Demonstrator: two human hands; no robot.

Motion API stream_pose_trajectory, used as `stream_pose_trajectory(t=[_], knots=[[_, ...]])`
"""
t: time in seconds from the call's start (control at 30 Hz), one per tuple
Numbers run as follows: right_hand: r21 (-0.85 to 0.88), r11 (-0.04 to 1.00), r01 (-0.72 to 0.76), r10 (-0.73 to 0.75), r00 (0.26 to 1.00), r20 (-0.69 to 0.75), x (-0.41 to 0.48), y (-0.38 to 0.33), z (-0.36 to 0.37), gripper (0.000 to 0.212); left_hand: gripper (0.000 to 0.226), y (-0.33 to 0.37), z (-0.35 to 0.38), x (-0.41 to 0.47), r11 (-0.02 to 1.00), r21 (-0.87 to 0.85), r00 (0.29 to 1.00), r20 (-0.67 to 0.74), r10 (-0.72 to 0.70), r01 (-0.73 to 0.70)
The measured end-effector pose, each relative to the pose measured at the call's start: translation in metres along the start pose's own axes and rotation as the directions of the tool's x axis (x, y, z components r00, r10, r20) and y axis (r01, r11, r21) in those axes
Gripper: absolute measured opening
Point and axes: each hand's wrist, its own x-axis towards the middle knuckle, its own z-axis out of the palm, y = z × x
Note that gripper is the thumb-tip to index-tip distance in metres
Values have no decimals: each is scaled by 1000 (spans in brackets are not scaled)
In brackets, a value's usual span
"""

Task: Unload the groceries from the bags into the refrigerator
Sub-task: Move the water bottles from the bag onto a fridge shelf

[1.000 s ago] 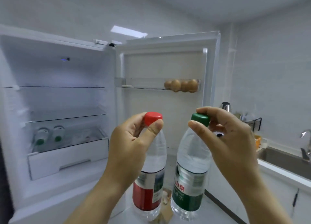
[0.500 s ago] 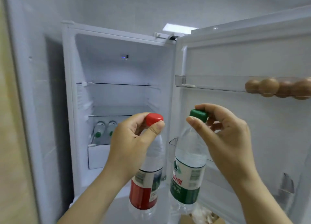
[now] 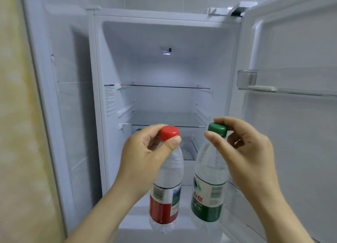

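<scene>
Red-capped water bottle [image 3: 166,184] hangs upright from left hand [image 3: 144,160], thumb and fingers pinched on its cap. Green-capped water bottle [image 3: 209,184] hangs just beside it from right hand [image 3: 249,157], pinched the same way. Both clear, full, held in front of open refrigerator [image 3: 164,69]. Glass shelves [image 3: 164,86] bare. Clear door bin [image 3: 255,80] on open door, contents not visible.

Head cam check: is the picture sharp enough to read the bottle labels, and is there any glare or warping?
Head view: the hands and both caps are sharp; the red-label bottle and green-label bottle are slightly soft, print barely legible. Fridge edges bow from wide-angle distortion. Lighting is even, no strong glare.
</scene>
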Motion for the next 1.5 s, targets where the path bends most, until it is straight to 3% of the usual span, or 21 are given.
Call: stream_pose_trajectory(t=[0.2,0.33,0.6,0.83,1.17,1.5], knots=[[20,999,-51,50,998,31,21,33,44,28,26,-48,-9,34,999,37,1000,1,-28,28],[48,995,-90,88,995,45,34,55,78,27,15,-85,-17,65,999,29,999,-1,-44,44],[-18,991,-130,130,991,5,60,91,142,30,16,-152,-30,129,1000,7,1000,-9,11,-11],[-128,989,-71,57,993,-108,71,126,183,35,20,-205,-23,160,988,106,993,-38,116,-111],[-106,994,9,-37,966,-258,75,187,215,28,33,-258,6,181,921,231,941,-58,334,-313],[-108,993,54,-77,970,-232,53,229,235,28,40,-302,30,170,886,307,922,-65,382,-346]])
